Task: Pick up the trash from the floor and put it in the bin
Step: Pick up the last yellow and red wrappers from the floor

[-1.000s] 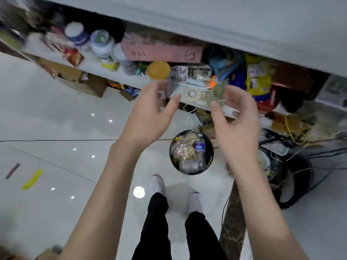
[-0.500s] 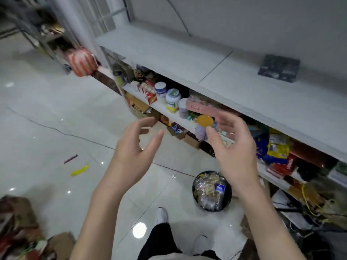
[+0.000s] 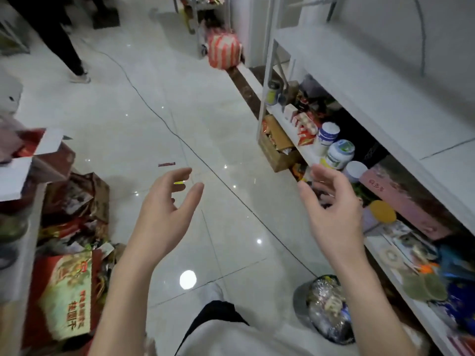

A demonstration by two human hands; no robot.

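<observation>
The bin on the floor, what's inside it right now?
The bin is heaped to the rim with crinkled clear plastic wrapping, a pale scrap and something blue. The right forearm covers its right edge; anything under the heap is hidden.

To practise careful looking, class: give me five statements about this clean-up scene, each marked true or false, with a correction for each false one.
1. The left hand and the right hand both hold nothing. True.
2. The bin is empty. False: it is filled with trash.
3. A red strip lies on the floor beyond the left hand. True.
4. The bin stands on the person's left. False: it is on their right, beside the shelf.
5. Nobody else is in view. False: another person's legs show at top left.
</observation>
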